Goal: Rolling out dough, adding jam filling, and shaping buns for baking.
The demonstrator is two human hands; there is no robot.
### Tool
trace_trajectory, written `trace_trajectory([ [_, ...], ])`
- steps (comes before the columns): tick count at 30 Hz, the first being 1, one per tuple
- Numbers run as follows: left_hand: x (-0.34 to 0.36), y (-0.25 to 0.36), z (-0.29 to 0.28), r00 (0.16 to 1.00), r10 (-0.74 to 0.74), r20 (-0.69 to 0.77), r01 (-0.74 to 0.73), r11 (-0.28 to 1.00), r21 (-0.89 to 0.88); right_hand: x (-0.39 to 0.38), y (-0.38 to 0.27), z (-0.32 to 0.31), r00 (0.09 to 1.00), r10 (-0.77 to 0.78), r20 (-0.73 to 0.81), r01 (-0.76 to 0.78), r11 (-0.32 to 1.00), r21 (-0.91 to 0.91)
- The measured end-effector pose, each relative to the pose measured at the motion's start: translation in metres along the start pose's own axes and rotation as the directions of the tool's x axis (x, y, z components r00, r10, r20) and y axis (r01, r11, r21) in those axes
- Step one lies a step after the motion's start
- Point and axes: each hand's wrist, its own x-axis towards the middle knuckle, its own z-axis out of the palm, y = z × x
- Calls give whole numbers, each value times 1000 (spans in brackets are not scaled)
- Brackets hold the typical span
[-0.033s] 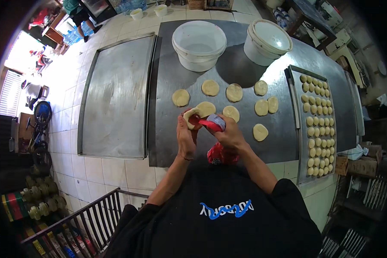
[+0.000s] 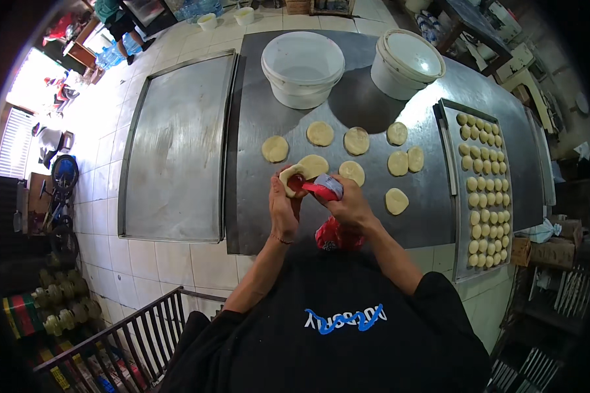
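My left hand (image 2: 284, 209) is closed round a cupped dough round (image 2: 286, 177) with a dark red filling (image 2: 297, 183) inside. In my right hand (image 2: 351, 204) is a red and silver soft packet (image 2: 324, 188), its red end at the filling. Below my hands a crumpled red bag (image 2: 334, 232) shows near the front edge of the steel table (image 2: 255, 98). Several flat dough discs (image 2: 320, 133) lie around and beyond my hands, one just behind the round I hold.
A bare metal tray (image 2: 170, 150) is at left, a tray of small dough rounds (image 2: 461, 255) at right, two white buckets (image 2: 301, 92) (image 2: 400, 82) at back. A railing (image 2: 144, 308), a bicycle (image 2: 64, 183) and another person's legs (image 2: 124, 39) show around the table.
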Motion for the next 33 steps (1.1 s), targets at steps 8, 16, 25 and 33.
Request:
trace_trajectory([
  [8,5,10,8,963,-268,-38,240,910,-338,0,14,1,999,-31,-28,33,998,53],
  [16,8,16,-22,943,-325,-73,202,732,-651,30,72,-43,933,211,-290,-95,925,368],
  [25,3,31,17,994,-101,-32,80,917,-391,-2,-12,25,1000,9,17,-18,746,666],
  [33,-25,32,30,971,206,-120,-183,967,176,-20,-38,34,985,73,-159,20,857,515],
])
